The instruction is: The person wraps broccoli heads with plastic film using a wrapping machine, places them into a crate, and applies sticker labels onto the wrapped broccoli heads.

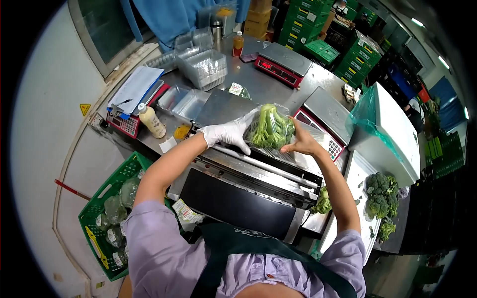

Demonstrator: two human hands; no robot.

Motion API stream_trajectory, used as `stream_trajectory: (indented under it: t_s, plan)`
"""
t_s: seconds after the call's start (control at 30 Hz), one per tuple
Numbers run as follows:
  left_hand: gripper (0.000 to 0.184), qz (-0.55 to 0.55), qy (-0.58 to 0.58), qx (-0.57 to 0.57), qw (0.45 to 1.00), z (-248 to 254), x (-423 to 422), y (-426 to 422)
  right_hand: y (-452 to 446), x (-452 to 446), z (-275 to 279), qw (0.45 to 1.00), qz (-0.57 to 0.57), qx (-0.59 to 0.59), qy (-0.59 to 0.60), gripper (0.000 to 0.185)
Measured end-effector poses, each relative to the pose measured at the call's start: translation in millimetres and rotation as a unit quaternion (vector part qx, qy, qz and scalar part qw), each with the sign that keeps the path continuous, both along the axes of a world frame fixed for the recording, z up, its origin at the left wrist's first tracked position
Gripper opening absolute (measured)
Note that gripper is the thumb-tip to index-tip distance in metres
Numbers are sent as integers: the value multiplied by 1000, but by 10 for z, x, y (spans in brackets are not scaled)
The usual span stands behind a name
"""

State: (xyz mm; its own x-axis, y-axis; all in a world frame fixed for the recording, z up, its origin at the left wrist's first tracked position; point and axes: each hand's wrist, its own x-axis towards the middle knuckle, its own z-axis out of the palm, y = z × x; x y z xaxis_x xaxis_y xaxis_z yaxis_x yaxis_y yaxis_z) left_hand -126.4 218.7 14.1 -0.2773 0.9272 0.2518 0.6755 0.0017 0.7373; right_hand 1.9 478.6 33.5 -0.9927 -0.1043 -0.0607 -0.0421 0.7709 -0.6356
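A head of broccoli (271, 128), stem side up and in clear plastic film, is held between my two hands above the film wrapping machine (258, 161). My left hand (229, 133), in a white glove, presses on its left side with the thumb low. My right hand (303, 139), bare, grips the right side with curved fingers and thumb. Loose film (303, 158) lies under and beside my right hand. Below my arms is the machine's flat black plate (238, 203).
Scales (283, 62) stand at the back and right (328, 116). Clear trays (203, 67) are stacked behind. A bottle (151, 121) stands left, above a green crate (107, 198) of wrapped produce. Right are a white foam box (390, 134) and unwrapped broccoli (381, 193).
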Motion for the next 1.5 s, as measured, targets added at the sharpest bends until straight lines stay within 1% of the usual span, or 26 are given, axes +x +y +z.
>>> stream_trajectory:
  t_s: [0.03,0.13,0.17,0.2,0.27,0.33,0.37,0.47,0.5,0.53,0.6,0.7,0.73,0.8,0.87,0.93,0.97,1.0,1.07,1.1,1.2,1.23,1.27,1.37,1.43,1.5]
  plan:
    - [127,20,-12,-17,1000,-41,14,-14,-38,24,-61,995,7,-72,73,119]
    - [124,-1,0,-20,1000,170,18,163,-63,48,-125,991,-39,-103,80,118]
    - [111,66,18,-44,997,143,49,131,-71,66,-182,975,-41,-181,120,113]
    - [111,67,22,-42,997,132,38,132,-113,101,-119,975,-39,-179,124,113]
    - [94,69,-38,-10,997,128,13,151,-212,240,37,941,-143,-300,67,103]
    - [81,30,-132,-32,990,274,231,12,-202,426,49,966,-134,-218,20,85]
    - [73,21,-115,-8,993,286,359,-73,-260,592,56,954,-142,-264,-5,79]
    - [63,12,-133,-56,989,670,867,-379,-687,1224,311,886,-158,-429,-77,68]
    - [62,-3,-175,-14,985,647,1041,-469,-784,1431,416,862,-148,-458,-157,71]
    - [63,-11,-245,0,969,692,1275,-547,-881,1617,472,830,-137,-488,-235,74]
    - [69,-3,-457,-264,849,831,1564,-786,-1053,1934,406,755,-197,-488,-391,85]
    - [99,32,-585,-409,699,271,1892,-974,-1293,2097,61,672,-162,-500,-522,86]
    - [104,31,-639,-448,625,80,1923,-961,-1326,2116,-111,678,-135,-507,-514,87]
    - [93,106,-719,-373,577,-175,2049,-962,-1357,2084,-270,657,-175,-465,-567,87]
    - [98,62,-697,-389,600,-281,2107,-1075,-1285,2241,-409,691,-142,-462,-538,87]
    - [102,146,-680,-336,636,-356,2272,-1212,-1307,2444,-404,766,-193,-421,-445,83]
    - [105,96,-712,-308,624,-608,2264,-1290,-1324,2559,-291,785,-239,-429,-379,79]
    - [94,180,-719,-232,630,-194,2351,-1330,-1382,2709,-262,821,-261,-427,-274,62]
    - [80,229,-547,-174,786,-288,2541,-1610,-1454,2888,-209,939,-195,-233,-161,47]
    - [70,245,-447,-147,848,-186,2665,-1640,-1573,2911,-119,933,-238,-221,-157,39]
    - [54,385,-345,-119,848,-25,2884,-1568,-1582,3043,-373,911,-320,-251,-73,38]
    - [46,408,-221,-25,885,-78,2838,-1529,-1558,2996,-317,869,-367,-329,-46,38]
    - [43,471,-226,-20,853,-338,2815,-1591,-1451,2957,-299,851,-395,-344,-36,39]
    - [39,517,-167,13,839,-616,2538,-1619,-1145,2874,-548,872,-434,-225,-12,40]
    - [34,497,3,-50,866,-719,2451,-1592,-1100,2838,-852,889,-436,-132,40,38]
    - [21,451,134,-113,875,-773,2465,-1433,-1108,2826,-1080,925,-342,76,147,36]
